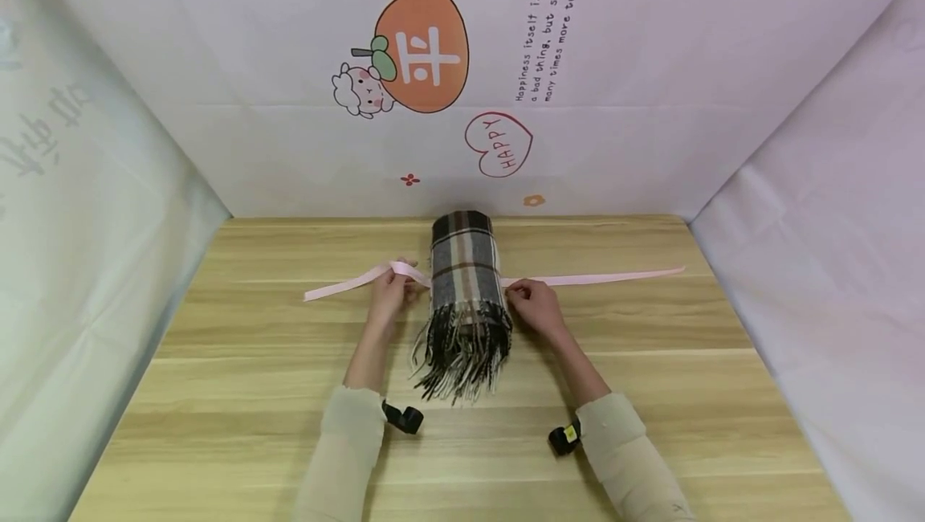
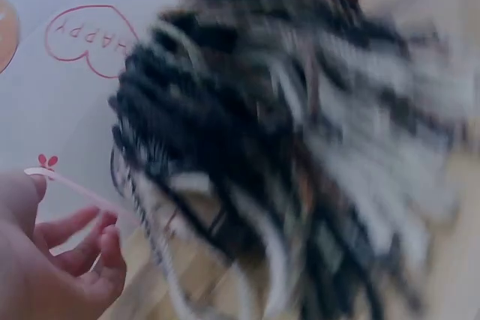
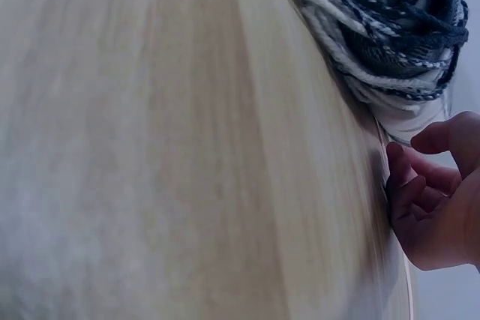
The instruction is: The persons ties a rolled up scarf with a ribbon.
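Observation:
A rolled plaid scarf (image 1: 462, 265) in grey, black, cream and brown lies lengthwise on the table, its fringe (image 1: 462, 361) toward me. Crosswise under it runs a pink ribbon (image 1: 614, 278), with an end out on each side. At the scarf's left, my left hand (image 1: 390, 293) pinches the ribbon and holds part of it raised; in the left wrist view the ribbon passes by the thumb. On the other side, my right hand (image 1: 538, 305) rests beside the roll near the ribbon. Its fingers (image 3: 405, 185) are loosely bent, the thumb apart from them.
The wooden table (image 1: 289, 442) ends at a printed white cloth backdrop (image 1: 289, 144) behind the scarf. White cloth also hangs at both sides. A black wrist camera (image 1: 408, 419) is on the left sleeve, another black camera (image 1: 564, 438) on the right.

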The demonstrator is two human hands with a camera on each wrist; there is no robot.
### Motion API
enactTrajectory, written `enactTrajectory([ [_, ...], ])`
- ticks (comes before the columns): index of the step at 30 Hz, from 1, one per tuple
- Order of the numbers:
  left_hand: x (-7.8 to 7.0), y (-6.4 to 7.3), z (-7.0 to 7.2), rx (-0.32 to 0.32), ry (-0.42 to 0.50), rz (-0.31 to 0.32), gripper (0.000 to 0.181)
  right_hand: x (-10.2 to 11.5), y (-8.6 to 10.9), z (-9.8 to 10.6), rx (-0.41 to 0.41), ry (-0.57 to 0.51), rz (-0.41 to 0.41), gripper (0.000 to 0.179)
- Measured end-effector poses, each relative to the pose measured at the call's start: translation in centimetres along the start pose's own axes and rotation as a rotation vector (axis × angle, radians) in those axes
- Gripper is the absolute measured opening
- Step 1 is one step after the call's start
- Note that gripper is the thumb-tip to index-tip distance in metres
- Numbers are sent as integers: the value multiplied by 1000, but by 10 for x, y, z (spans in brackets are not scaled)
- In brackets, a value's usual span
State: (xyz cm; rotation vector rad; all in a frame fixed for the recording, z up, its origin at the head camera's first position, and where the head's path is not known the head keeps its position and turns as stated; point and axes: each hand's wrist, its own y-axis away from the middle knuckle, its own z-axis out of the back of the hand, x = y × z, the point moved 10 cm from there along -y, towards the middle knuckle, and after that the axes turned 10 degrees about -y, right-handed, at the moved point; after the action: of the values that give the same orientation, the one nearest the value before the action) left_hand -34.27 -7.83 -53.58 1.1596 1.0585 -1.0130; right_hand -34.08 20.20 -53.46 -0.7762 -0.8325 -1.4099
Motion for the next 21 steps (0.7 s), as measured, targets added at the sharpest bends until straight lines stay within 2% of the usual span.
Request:
enactTrajectory([
  [2, 7, 0, -13, 63, 207, 60, 44, -2, 1, 1, 11, -26, -24, 24],
  [5, 15, 3, -24, 105, 432, 122, 51, -7, 2, 0, 22, -79, -61, 27],
  [7, 18, 4, -28, 102, 505, 137, 53, -9, 2, 2, 8, -106, -77, 26],
  [9, 20, 3, -30, 76, 523, 136, 50, -10, 3, 5, -21, -119, -83, 24],
  [11, 20, 1, -31, 54, 445, 114, 47, -10, 2, 9, -55, -119, -79, 21],
  [15, 13, -6, -30, -7, 154, 57, 49, -9, -1, 15, -84, -95, -62, 19],
  [17, 12, -7, -27, -48, 46, 68, 51, -8, -3, 16, -75, -89, -61, 19],
  [18, 13, -8, -25, -68, 18, 79, 51, -9, -4, 15, -65, -91, -64, 20],
  [21, 15, -11, -23, -74, 12, 112, 45, -10, -5, 14, -39, -84, -68, 20],
])
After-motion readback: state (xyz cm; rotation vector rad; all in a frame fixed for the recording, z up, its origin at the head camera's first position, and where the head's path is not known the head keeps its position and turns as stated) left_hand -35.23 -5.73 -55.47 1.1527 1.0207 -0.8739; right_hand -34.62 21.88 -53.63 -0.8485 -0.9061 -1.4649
